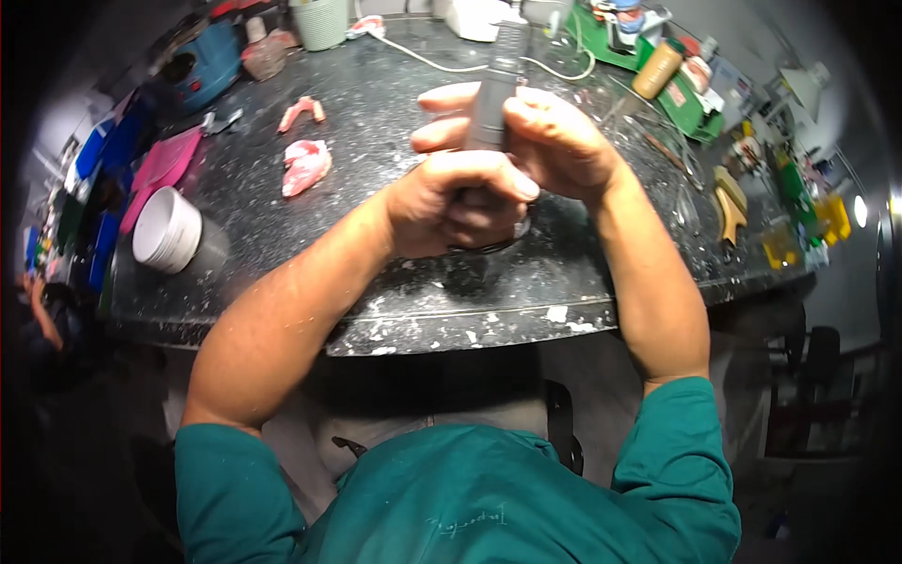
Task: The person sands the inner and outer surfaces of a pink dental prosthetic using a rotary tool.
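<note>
Over the middle of a dark speckled worktop, my right hand is wrapped round a long black device with a ribbed upper part. Its thumb lies on the near side and its fingertips show past the far edge. My left hand is closed just below, against the lower end of the device; whatever its fingers hold is hidden. A thin black loop, perhaps a cord, shows under the left hand. To the left lie a pink horseshoe-shaped piece and a pink-and-white moulded piece.
A white tub and a pink tray stand at the left, a blue machine behind them. Green trays, a tan bottle and several hand tools line the right. A white cord crosses the back. Another person's arm shows far left.
</note>
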Demonstrator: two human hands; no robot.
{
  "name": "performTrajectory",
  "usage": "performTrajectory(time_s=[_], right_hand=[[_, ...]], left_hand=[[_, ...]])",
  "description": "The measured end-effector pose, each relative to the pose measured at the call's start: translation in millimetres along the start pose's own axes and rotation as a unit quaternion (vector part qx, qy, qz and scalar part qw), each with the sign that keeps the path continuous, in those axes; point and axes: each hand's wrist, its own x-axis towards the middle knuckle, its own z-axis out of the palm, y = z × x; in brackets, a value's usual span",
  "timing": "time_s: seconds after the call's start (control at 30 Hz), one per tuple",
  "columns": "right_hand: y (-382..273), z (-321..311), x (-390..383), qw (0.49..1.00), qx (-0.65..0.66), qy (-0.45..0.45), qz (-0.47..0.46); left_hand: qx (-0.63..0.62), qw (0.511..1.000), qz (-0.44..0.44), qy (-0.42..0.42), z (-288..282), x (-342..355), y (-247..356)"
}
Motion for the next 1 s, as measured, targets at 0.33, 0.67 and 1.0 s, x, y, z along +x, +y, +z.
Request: performTrajectory(time_s=[0.33, 0.67, 1.0], right_hand=[[16.2, 4.7, 8.8, 0.949, -0.215, 0.224, -0.051], [-36.9, -72.6, -32.5, 0.838, -0.097, 0.430, -0.323], [-12.5, -75.3, -46.2, 0.714, -0.570, 0.334, 0.231]], left_hand=[[0.164, 0.909, 0.133, 0.358, 6.5, 12.4, -12.3], [0.235, 0.919, 0.074, 0.308, 29.7, 12.8, -9.8], [0.086, 0.735, 0.535, 0.407, -42.8, -17.9, 72.1]])
